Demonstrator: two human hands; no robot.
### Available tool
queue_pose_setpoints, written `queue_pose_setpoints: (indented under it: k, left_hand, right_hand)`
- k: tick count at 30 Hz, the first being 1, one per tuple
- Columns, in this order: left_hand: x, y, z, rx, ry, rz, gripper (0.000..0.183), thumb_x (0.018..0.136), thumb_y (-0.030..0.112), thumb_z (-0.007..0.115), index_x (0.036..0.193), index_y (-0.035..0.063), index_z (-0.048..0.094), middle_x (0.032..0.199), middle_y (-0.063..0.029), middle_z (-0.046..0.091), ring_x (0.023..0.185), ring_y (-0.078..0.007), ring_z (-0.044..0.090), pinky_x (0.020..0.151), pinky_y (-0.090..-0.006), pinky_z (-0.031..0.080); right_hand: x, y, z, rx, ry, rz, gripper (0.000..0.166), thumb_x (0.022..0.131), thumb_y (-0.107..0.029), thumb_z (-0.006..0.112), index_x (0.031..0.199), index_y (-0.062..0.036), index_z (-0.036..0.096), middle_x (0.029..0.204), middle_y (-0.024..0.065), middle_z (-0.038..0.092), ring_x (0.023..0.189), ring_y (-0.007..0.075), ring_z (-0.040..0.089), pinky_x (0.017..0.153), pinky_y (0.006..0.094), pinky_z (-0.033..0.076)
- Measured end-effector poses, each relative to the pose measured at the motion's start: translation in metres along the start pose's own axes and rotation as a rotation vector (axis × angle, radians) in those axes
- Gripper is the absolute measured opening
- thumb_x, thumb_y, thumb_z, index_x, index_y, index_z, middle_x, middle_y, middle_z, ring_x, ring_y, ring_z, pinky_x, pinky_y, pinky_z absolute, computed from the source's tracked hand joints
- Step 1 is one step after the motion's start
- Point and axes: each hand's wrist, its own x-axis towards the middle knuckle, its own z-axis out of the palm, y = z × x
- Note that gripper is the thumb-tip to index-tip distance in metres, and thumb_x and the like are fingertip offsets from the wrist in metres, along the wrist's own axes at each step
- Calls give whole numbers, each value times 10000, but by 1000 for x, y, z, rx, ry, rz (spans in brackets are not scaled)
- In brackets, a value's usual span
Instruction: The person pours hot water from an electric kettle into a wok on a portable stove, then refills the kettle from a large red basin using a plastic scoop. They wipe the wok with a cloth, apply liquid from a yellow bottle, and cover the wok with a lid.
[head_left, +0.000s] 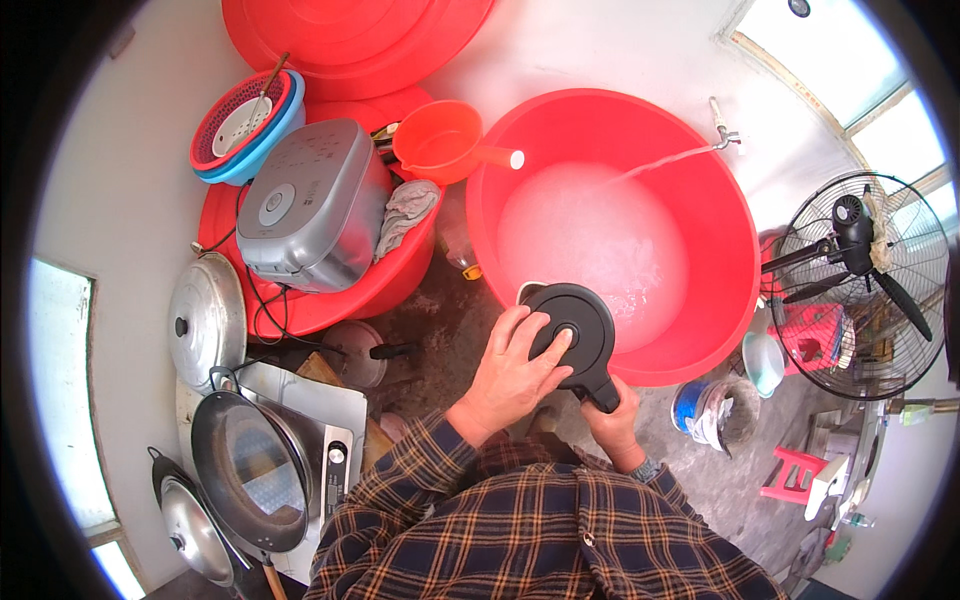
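A kettle's black round lid (579, 310) faces up at me, and a pale spout edge (529, 289) shows at its left. My right hand (616, 426) is wrapped around the kettle's black handle (598, 386). Spread over the lid's left side are the fingers of my left hand (516, 379), one fingertip on the small centre button. The kettle hangs over the near rim of a large red plastic tub (724, 300). Cloudy-looking water (592, 232) lies in the tub, and a stream runs into it from a metal wall tap (724, 138). The kettle's body is mostly hidden.
A red dipper (439, 139) sits left of the tub. A rice cooker (307, 202) and a cloth (407, 214) rest on another red tub. Lower left, a wok (214, 465) stands at an induction cooker (337, 476). A caged fan (855, 285), bucket (739, 409) and red stool (791, 474) are right.
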Motion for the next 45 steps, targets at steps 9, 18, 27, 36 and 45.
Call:
queue_pose_setpoints:
  k: [9,18,27,36,45]
  left_hand:
    - [-2,-5,7,-111,-9,18,393,691,161,730,1069,125,627,1176,-167,425,1134,-373,376,972,-482,345]
    - [-5,-9,12,-134,53,11,397,703,174,729,1085,134,628,1218,-176,405,1146,-385,372,995,-498,322]
    - [-19,-2,25,-92,218,-71,358,723,191,696,1073,143,642,1147,-154,436,1117,-333,389,1023,-557,275]
    - [-35,-31,12,-651,505,-702,262,948,168,423,998,-18,601,1045,-101,546,989,-189,510,890,-300,390]
    - [-55,-81,45,-1253,428,-1230,351,930,360,456,1017,52,603,1055,-55,604,1018,-183,531,931,-382,377]
  right_hand:
    - [0,-1,-3,-4,-29,54,245,578,-37,606,818,7,591,654,122,546,570,198,522,583,308,447]
    - [1,4,-1,-37,-19,-5,285,583,-36,613,864,9,609,666,103,570,574,173,530,592,301,458]
    - [0,-3,-4,-12,-51,35,261,599,-32,615,856,8,599,667,91,574,592,134,526,595,274,449]
    - [4,7,-8,-48,-72,78,162,600,-31,614,755,5,581,617,74,524,586,99,478,562,266,422]
    - [12,-12,-2,82,88,126,202,600,-90,654,746,23,571,605,91,521,581,105,485,560,287,433]
